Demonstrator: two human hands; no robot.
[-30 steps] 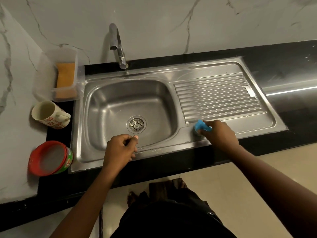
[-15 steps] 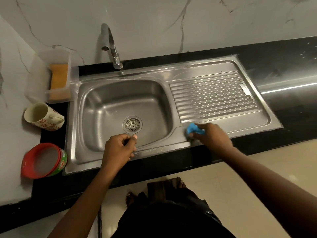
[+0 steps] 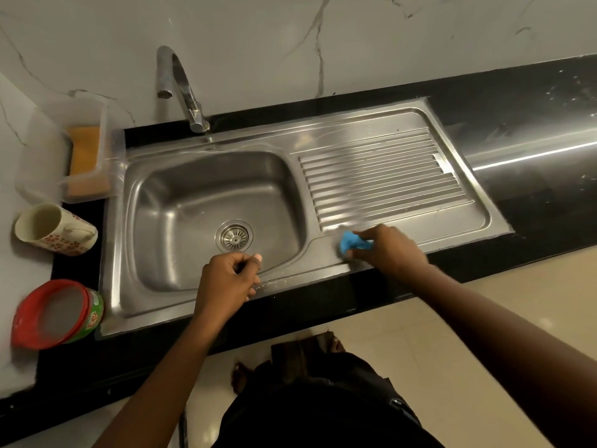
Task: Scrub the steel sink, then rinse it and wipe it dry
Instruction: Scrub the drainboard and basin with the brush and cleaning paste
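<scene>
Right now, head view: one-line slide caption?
Right hand presses a blue scrubber onto the steel sink by the drainboard; left hand rests curled on its front rim.

One each: steel sink (image 3: 181, 202), tap (image 3: 181, 82), blue scrubber (image 3: 350, 242), mug (image 3: 55, 229), red tub (image 3: 55, 313), clear box (image 3: 48, 163), orange sponge (image 3: 85, 150). Two hands: left hand (image 3: 226, 279), right hand (image 3: 391, 250).

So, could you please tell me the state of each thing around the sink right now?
Tap: no water seen running.
Basin: empty, strainer seated in the drain.
Blue scrubber: gripped by the right hand, pressed on the drainboard near its front edge.
Left hand: fingers curled, at the basin's front rim.
Mug: nothing seen inside.
Red-rimmed tub: open or lidded, cannot tell.
Orange sponge: standing in the clear container.
</scene>
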